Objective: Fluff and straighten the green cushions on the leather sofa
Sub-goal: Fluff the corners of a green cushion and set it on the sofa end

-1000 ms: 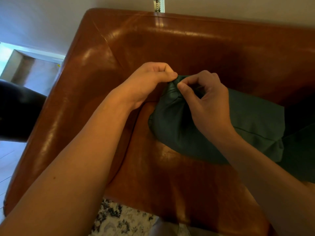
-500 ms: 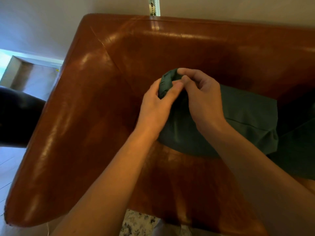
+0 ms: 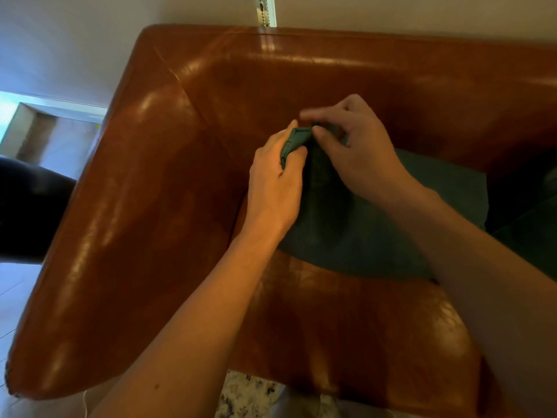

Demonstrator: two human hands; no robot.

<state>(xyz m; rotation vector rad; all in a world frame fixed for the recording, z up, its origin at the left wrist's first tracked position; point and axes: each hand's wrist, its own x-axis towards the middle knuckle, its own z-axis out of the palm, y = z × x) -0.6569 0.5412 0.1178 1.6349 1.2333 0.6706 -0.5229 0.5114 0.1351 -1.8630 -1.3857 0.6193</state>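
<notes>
A dark green cushion (image 3: 355, 233) leans in the left corner of the brown leather sofa (image 3: 156, 206), against the backrest. My left hand (image 3: 275, 182) grips the cushion's top left corner, with fabric bunched between thumb and fingers. My right hand (image 3: 352, 149) pinches the same corner from the right; its index finger is blurred and stretched out above the fabric. A second green cushion (image 3: 533, 236) lies at the right edge, partly cut off and partly behind my right forearm.
The sofa's wide armrest (image 3: 90, 267) runs along the left. A dark object (image 3: 27, 212) stands beyond it on a pale floor. A patterned rug (image 3: 247, 393) shows below the seat's front edge. A white wall and a blind chain (image 3: 265, 10) are behind the backrest.
My left hand came round from above the corner to its left side and took hold of it. Both hands keep working the bunched corner; the right index finger has lifted.
</notes>
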